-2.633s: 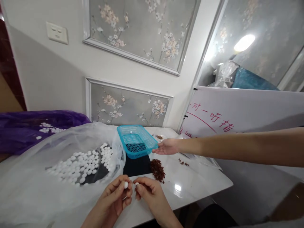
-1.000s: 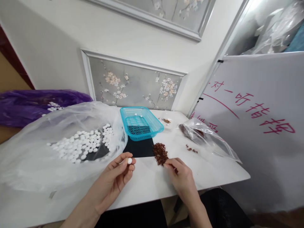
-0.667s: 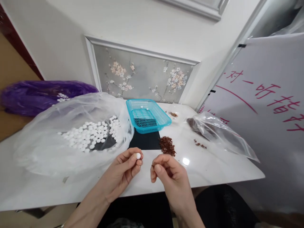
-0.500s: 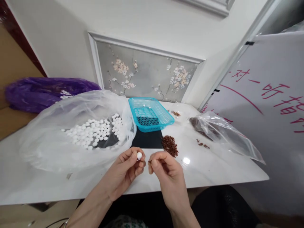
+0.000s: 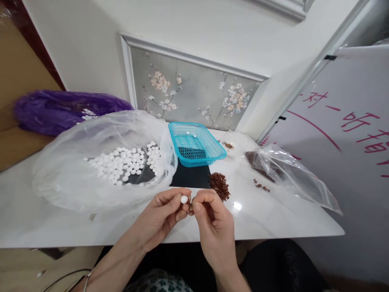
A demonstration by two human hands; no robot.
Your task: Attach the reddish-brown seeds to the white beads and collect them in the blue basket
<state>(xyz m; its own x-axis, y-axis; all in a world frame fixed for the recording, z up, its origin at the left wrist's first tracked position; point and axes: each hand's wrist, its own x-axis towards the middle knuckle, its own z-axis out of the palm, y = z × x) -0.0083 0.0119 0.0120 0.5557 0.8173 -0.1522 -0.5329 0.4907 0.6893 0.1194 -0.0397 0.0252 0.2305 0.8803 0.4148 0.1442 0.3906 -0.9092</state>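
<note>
Between the thumb and fingers of my left hand [image 5: 165,213] is a small white ball [image 5: 184,199]. My right hand [image 5: 214,223] is closed in a pinch beside it, fingertips close to the ball; whatever they hold is too small and covered to make out. Just behind my right hand lies a heap of small reddish-brown pieces [image 5: 219,185]. To the left, a clear plastic bag [image 5: 60,178] lies open with many white balls [image 5: 118,164] in it. A blue plastic basket [image 5: 217,155] stands behind my hands, with a few white balls inside.
Farther left is a purple bag [image 5: 45,111] with more white balls. A dark flat sheet [image 5: 190,176] lies partly under the basket. On the right are a clear bag [image 5: 299,174] of brown material and several loose brown bits [image 5: 261,186]. A whiteboard [image 5: 358,182] borders the white table [image 5: 288,219].
My hands have come together, so the right fingertips are now close to the white ball. The view has shifted slightly. The basket, bags and brown heap stay in place.
</note>
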